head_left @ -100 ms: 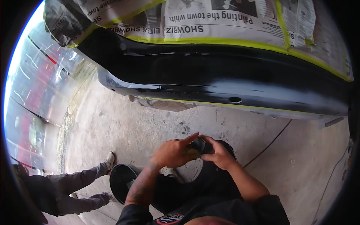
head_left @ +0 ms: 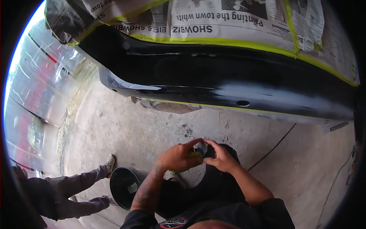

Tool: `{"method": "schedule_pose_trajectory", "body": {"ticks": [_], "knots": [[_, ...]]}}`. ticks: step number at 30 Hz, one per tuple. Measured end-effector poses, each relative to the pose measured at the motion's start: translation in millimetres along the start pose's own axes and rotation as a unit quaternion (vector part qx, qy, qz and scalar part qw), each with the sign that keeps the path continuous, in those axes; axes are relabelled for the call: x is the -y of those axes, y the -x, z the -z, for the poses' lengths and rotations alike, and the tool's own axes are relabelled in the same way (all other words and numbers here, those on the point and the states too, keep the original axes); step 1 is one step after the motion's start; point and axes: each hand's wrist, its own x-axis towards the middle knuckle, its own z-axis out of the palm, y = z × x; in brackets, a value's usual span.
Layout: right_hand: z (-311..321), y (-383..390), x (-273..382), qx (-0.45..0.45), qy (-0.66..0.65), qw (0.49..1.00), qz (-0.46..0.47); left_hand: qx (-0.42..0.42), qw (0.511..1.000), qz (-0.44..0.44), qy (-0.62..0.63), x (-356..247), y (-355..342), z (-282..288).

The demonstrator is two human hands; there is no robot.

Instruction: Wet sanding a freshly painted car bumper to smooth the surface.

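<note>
Above my lap, my left hand [head_left: 181,156] and my right hand [head_left: 222,159] meet, index fingertips close together. Between them is a small, bent grey sheet [head_left: 201,146] that looks like sandpaper. Both hands grip its edges. Under the fingers of my left hand sits a yellowish pad [head_left: 195,155], mostly covered, so its kind is unclear. Beyond my hands stretches a glossy black car bumper [head_left: 164,70] with a hazy whitish patch and an oval hole near its lower edge. Neither hand touches it.
Newspaper masking [head_left: 228,32] edged with yellow tape [head_left: 244,46] covers the area above the bumper. A black bucket [head_left: 117,191] with a pale piece inside stands by my left arm. Another person's legs [head_left: 76,185] are at left. A dark cable [head_left: 272,147] crosses the concrete floor.
The sheet between my hands has tilted and shows a lighter grey face. My index fingertips have come together over it. The view has shifted slightly.
</note>
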Motion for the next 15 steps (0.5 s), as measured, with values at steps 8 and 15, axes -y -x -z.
{"method": "schedule_pose_trajectory", "body": {"ticks": [8, 15], "knots": [[-0.7, -14.5, -14.2, 0.003, -0.102, 0.995, -0.014, -0.061, 0.986, -0.023, 0.154, 50.4, -6.2, -11.7], [-8.4, -22.5, 2.3, -0.095, 0.134, 0.985, 0.043, -0.085, 0.93, -0.079, 0.349, 74.0, -5.7, -9.6]]}}
